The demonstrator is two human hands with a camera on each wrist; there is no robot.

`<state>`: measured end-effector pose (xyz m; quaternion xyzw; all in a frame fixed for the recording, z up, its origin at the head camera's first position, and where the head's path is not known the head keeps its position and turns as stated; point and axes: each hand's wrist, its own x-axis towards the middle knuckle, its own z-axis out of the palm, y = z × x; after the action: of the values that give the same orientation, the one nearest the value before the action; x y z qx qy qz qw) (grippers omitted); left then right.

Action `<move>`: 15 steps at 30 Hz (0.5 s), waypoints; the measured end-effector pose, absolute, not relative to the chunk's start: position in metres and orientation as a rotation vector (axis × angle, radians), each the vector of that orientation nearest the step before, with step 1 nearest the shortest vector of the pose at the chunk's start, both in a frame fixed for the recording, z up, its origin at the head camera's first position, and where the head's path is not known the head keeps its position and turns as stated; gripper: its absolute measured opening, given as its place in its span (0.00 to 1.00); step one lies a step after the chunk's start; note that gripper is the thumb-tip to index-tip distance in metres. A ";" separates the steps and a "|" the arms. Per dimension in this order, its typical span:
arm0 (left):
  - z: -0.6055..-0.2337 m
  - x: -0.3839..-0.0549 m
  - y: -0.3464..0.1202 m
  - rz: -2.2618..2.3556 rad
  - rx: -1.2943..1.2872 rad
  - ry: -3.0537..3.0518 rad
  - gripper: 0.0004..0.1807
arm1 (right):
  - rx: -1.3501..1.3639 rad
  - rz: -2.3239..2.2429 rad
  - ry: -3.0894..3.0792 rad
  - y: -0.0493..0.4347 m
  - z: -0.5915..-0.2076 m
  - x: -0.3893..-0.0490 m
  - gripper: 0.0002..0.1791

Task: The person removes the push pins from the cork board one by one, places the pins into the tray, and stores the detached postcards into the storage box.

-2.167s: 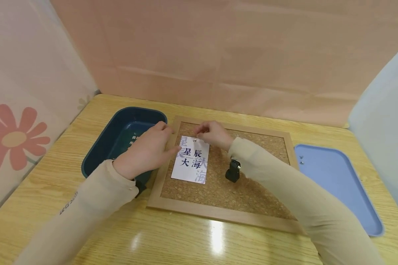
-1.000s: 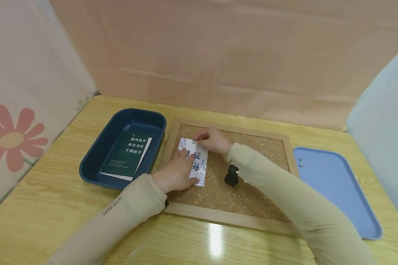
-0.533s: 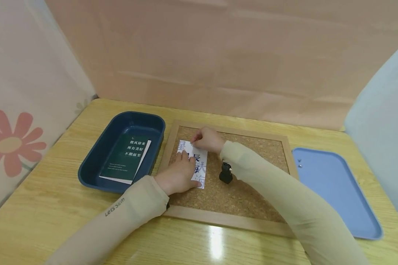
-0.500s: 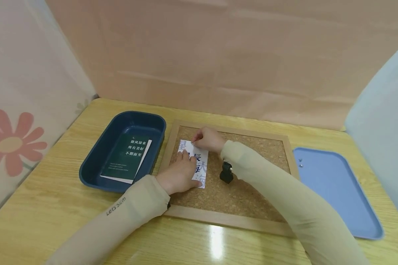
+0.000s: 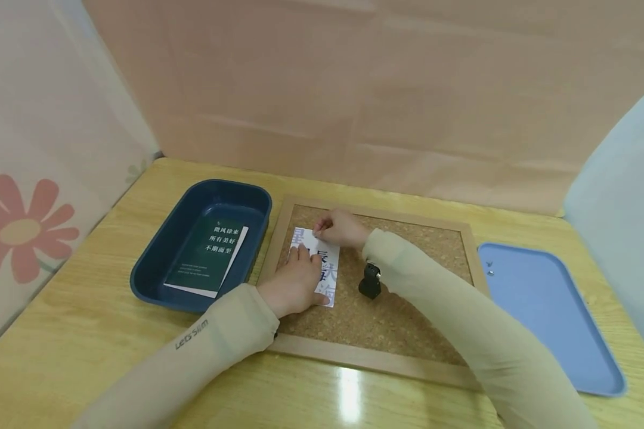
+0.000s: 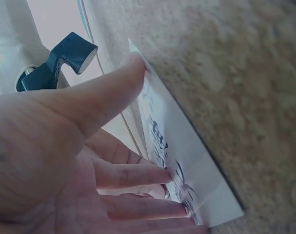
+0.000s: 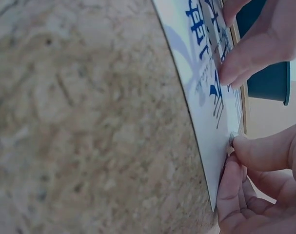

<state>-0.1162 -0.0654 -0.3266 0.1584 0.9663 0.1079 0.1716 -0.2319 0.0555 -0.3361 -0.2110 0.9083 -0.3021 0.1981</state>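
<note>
A white card (image 5: 328,271) printed with dark blue and lilac characters lies on the wood-framed cork board (image 5: 402,316), near its left side. My left hand (image 5: 294,286) rests on the card with spread fingers; its thumb and fingertips touch the paper (image 6: 187,151) in the left wrist view. At the card's top edge my right hand (image 5: 343,229) pinches a small silver pushpin (image 7: 232,138) between thumb and forefinger. The pin's point is hidden, so how deep it sits cannot be told.
Left of the board stands a dark blue tub (image 5: 145,262) holding dark green and white cards (image 5: 204,253). On the right, a light blue tray (image 5: 547,322) carries a few small silver pins (image 5: 490,273). Fabric walls enclose the wooden table (image 5: 139,345).
My left hand has come from above the tub, rightward and down onto the card. My right fingers have moved from beside the pushpin to pinch it.
</note>
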 end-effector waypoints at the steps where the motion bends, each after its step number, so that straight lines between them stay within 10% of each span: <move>1: -0.326 -0.116 -0.065 0.312 0.454 2.746 0.43 | -0.598 -0.841 2.545 0.056 -0.336 -0.232 0.07; 15: -0.324 -0.118 -0.060 0.306 0.484 2.764 0.41 | -0.526 -0.953 2.527 0.088 -0.332 -0.234 0.07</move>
<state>-0.1182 -0.0602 -0.3236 0.1693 0.9668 0.1071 0.1589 -0.2337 0.0877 -0.3318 -0.1875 0.9010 -0.3397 0.1939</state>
